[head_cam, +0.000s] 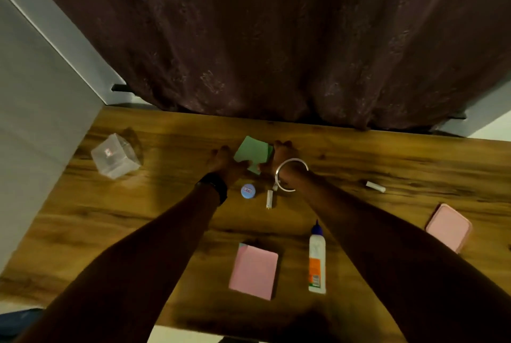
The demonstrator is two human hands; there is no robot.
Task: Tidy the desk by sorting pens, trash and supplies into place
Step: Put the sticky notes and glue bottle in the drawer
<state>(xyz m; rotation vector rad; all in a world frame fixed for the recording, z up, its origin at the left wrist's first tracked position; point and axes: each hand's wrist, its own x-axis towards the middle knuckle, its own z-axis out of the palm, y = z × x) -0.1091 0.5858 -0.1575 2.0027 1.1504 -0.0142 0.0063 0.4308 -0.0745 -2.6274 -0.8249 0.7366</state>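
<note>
The green paper stack [253, 153] lies in the middle of the frame on the wooden desk [387, 154], close to the far edge. It is nearly square and is turned so that one corner points to the top of the frame. A darker green layer shows under its right side.

The left hand [225, 161] holds its left side with the thumb laid over the near edge. The right hand [282, 157] holds the right side with curled fingers. The left wrist has a black band [214, 185] and the right wrist a thin shiny bangle [290, 174].

Just below the hands are a round blue cap [248, 191] and a small white tube [269, 199] that stands vertical in the frame. The white plastic glue bottle [316, 259] lies in the lower middle, its long axis vertical and its blue nozzle pointing up. To its left is a flat pink pad [253, 271], also lengthwise vertical.

At the right lie a pink rounded block [449, 226] and a white stick [375, 186], which slants. A clear plastic box [114, 156] is at the left. A dark patterned curtain [276, 38] hangs behind.
</note>
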